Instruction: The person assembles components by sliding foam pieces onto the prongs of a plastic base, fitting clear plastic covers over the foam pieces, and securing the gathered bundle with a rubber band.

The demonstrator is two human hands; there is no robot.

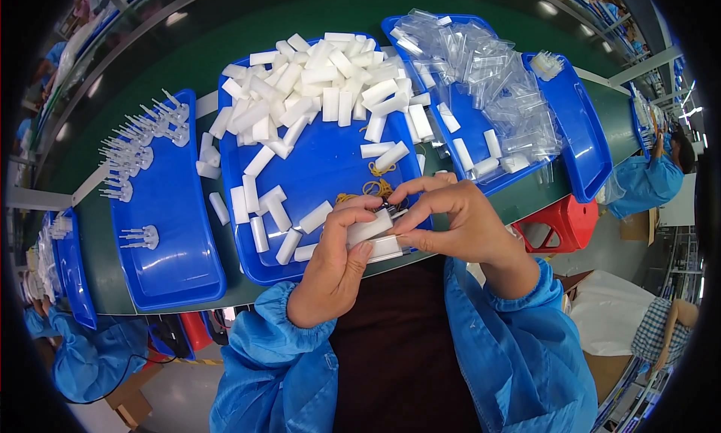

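My left hand (328, 262) is closed on a white oblong block (371, 228), its thumb along the near side. From the other side my right hand (456, 217) pinches at the block's right end, thumb and forefinger close together. A small dark part shows between the fingertips, too small to name. Just below the block, another white piece with a clear edge (386, 247) touches both thumbs; whether it is joined to the block I cannot tell. Yellow cords (378, 187) lie just beyond my fingers.
A blue tray (323, 159) holds a heap of white blocks (300, 87). To its right, a blue tray carries clear plastic sleeves (481, 65), and a narrower blue tray (589, 144) stands beyond. At left, a blue tray (169, 238) holds white pronged parts (135, 144). A red stool (563, 224) stands below.
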